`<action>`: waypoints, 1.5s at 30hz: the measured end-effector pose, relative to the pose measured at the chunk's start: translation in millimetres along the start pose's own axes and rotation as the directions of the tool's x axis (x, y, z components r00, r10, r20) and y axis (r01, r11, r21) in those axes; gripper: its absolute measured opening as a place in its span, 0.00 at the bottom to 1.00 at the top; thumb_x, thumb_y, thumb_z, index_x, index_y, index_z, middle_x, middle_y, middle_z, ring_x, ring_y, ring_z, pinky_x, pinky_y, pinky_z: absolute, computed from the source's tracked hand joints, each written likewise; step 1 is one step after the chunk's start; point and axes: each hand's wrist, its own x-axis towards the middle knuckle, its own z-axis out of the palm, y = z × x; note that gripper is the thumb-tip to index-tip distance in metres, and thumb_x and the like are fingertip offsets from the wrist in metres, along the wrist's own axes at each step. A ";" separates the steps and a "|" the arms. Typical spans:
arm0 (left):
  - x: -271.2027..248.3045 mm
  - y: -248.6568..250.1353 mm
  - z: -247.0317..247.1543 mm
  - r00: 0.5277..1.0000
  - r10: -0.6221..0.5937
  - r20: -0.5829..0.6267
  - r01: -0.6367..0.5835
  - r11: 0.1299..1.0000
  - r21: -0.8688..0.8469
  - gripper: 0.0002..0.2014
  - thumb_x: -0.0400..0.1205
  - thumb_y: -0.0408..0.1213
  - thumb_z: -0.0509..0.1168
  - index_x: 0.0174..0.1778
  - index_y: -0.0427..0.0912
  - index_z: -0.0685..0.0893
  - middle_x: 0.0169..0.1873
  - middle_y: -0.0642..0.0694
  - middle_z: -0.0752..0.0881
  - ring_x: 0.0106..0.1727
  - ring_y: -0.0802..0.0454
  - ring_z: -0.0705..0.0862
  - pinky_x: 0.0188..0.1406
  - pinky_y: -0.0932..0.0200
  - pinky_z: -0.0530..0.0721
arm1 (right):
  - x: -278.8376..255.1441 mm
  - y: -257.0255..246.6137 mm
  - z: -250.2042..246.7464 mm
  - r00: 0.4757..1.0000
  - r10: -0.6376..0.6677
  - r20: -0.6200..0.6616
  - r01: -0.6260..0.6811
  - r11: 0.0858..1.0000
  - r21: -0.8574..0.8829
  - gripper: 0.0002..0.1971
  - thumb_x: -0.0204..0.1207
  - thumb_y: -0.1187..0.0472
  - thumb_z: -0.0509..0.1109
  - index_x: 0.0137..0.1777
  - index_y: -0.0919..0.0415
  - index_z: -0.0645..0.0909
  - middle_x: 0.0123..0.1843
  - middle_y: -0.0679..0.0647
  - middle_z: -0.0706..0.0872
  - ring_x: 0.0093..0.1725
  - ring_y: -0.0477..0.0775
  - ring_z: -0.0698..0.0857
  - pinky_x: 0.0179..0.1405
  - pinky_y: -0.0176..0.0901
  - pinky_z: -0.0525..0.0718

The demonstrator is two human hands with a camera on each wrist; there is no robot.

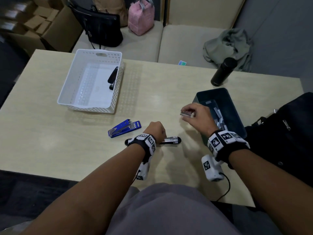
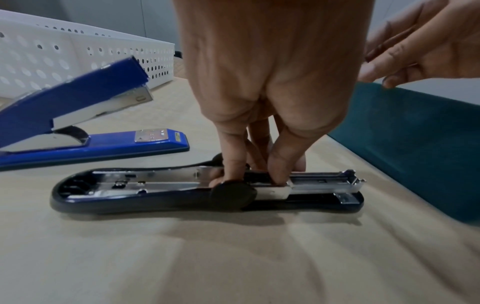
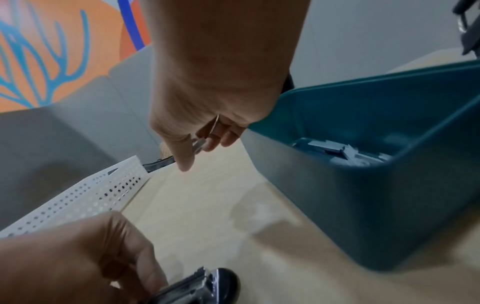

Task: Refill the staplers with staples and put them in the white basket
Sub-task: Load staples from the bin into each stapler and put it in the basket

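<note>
A black stapler lies opened out flat on the table near me. My left hand grips it at the hinge, fingertips on the metal staple channel. My right hand hovers to the right of it, beside the teal bin, and pinches a strip of staples. A blue stapler rests just left of the black one. The white basket stands at the far left with another black stapler inside.
A teal bin with several staple strips stands at the right. A black bottle stands behind it, and a black bag lies at the table's right edge. Bags and clothes lie on the bench beyond.
</note>
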 end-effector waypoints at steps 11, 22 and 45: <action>-1.9 1.0 -0.9 1.000 0.020 -0.017 -0.020 1.000 0.004 0.10 0.76 0.29 0.67 0.43 0.38 0.95 0.42 0.39 0.94 0.47 0.42 0.90 0.49 0.55 0.88 | -23.4 2.6 52.8 0.894 0.094 0.437 0.010 0.973 -0.229 0.07 0.62 0.67 0.77 0.33 0.53 0.88 0.39 0.51 0.90 0.41 0.51 0.87 0.44 0.47 0.88; -2.0 3.2 -2.2 1.000 0.001 0.004 -0.001 1.000 0.021 0.10 0.76 0.29 0.68 0.41 0.41 0.95 0.41 0.40 0.94 0.47 0.42 0.90 0.45 0.56 0.87 | -33.6 7.3 67.3 0.939 0.058 0.338 0.035 0.964 -0.263 0.05 0.64 0.63 0.74 0.39 0.55 0.89 0.41 0.53 0.89 0.41 0.57 0.85 0.39 0.47 0.82; 1.9 4.3 -2.9 0.999 0.007 0.038 -0.008 1.000 0.028 0.13 0.77 0.25 0.65 0.45 0.38 0.95 0.45 0.41 0.93 0.50 0.43 0.89 0.45 0.58 0.85 | -33.0 6.4 64.4 0.910 0.133 0.391 0.033 0.920 -0.391 0.06 0.67 0.59 0.75 0.44 0.55 0.90 0.46 0.54 0.89 0.45 0.59 0.86 0.46 0.51 0.86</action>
